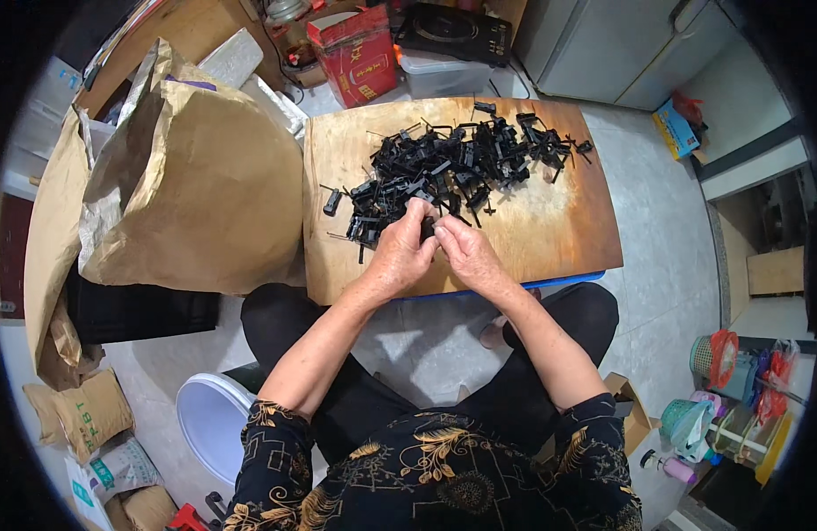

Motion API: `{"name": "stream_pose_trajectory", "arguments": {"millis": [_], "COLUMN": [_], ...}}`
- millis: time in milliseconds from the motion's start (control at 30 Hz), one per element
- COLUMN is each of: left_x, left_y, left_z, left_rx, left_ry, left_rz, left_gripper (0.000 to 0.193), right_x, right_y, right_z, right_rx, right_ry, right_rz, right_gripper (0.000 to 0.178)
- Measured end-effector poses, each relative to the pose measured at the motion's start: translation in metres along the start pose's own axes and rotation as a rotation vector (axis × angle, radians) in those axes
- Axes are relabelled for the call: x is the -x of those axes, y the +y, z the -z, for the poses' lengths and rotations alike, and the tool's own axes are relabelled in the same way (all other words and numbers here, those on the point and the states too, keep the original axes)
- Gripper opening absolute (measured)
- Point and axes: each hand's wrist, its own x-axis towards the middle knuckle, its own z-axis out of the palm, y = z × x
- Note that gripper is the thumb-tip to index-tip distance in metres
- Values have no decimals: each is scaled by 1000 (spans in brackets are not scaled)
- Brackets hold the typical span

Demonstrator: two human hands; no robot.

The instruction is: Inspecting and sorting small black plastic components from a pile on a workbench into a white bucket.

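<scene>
My left hand and my right hand meet over the near edge of a wooden board. Between them is a small black plastic part, mostly covered by the fingers. Thumbs and fingertips of both hands are pinched together on it. Just beyond my hands spreads a heap of similar black plastic parts, many with thin rods sticking out. One loose black part lies apart on the left side of the board.
A large open brown paper sack stands against the board's left side. White bucket at lower left, near my left leg. Behind the board are a red box, a clear plastic bin and a black hotplate. A small cardboard box sits at right.
</scene>
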Motion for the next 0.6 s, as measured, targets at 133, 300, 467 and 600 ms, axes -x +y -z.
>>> {"name": "stream_pose_trajectory", "arguments": {"millis": [133, 300, 467, 600], "left_x": [-1, -7, -3, 1], "left_y": [0, 18, 6, 11], "left_z": [-4, 9, 19, 16], "left_rx": [-22, 807, 1349, 1228], "left_ry": [80, 19, -114, -160], "left_rz": [-36, 206, 267, 339], "left_gripper": [31, 25, 29, 39], "right_x": [-3, -6, 0, 4], "right_y": [-3, -12, -2, -4], "right_z": [7, 14, 20, 26], "right_rx": [-48, -345, -551, -609], "right_ry": [-41, 9, -44, -22], "right_rz": [-78, -99, -202, -192], "right_gripper": [17, 20, 13, 13]}}
